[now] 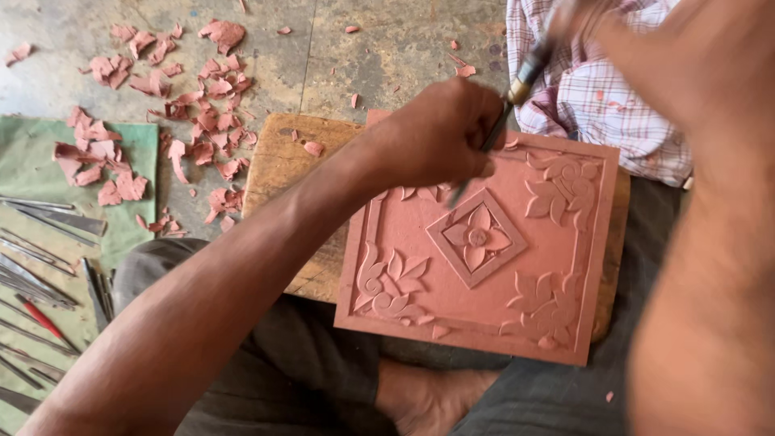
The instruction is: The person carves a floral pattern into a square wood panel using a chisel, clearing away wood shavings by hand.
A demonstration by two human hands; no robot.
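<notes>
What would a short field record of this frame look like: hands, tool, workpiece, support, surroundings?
left hand: closed around the carving tool, over the tile's upper part
right hand: blurred at the top edge, at the tool's handle end
carving tool: slim metal blade, tip on the tile
clay tile: square, reddish, carved flower centre, leaf corners
wooden board: under the tile, on the lap
clay scraps: scattered on the floor
metal tools: laid on green cloth

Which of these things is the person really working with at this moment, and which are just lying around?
In use:
- clay tile with flower carving
- carving tool, gripped by the left hand, its tip on the tile
- right hand at the tool's top end
- wooden board under the tile

Lying about:
- clay scraps on the floor
- spare metal tools on the green cloth
</notes>
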